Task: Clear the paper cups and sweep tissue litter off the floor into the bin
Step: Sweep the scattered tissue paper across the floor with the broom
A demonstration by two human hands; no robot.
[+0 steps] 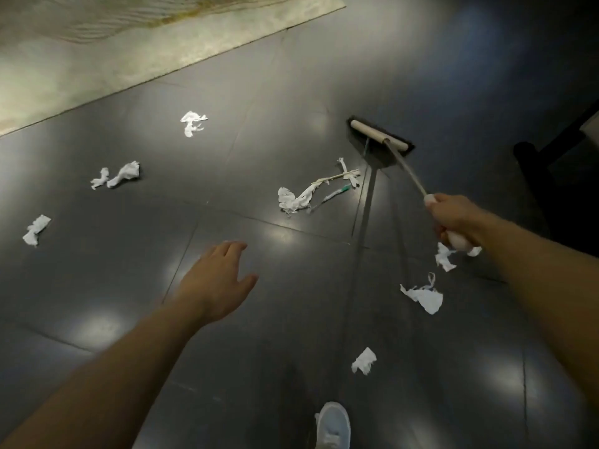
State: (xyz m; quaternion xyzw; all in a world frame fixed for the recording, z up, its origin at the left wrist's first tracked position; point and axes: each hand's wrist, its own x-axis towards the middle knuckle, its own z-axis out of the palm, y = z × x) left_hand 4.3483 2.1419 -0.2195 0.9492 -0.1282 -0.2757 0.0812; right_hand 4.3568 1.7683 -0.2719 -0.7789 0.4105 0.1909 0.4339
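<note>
A: Entry, tissue litter (295, 199): status?
B: Unswept. Scraps are scattered left, far and near across the floor (259, 92). No bin or paper cups are seen.
A: Hands?
B: The broom (379, 135) handle is gripped by the right hand (453, 218), with the head set down far right, near the central scraps. The left hand (215, 283) is spread, with nothing held.
A: Progress?
B: Sweeping is judged barely begun.

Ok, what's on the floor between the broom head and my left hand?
In the head view, a clump of torn tissue with thin wooden sticks and a green-tipped pen-like item lies between the broom head and the left hand.
</note>
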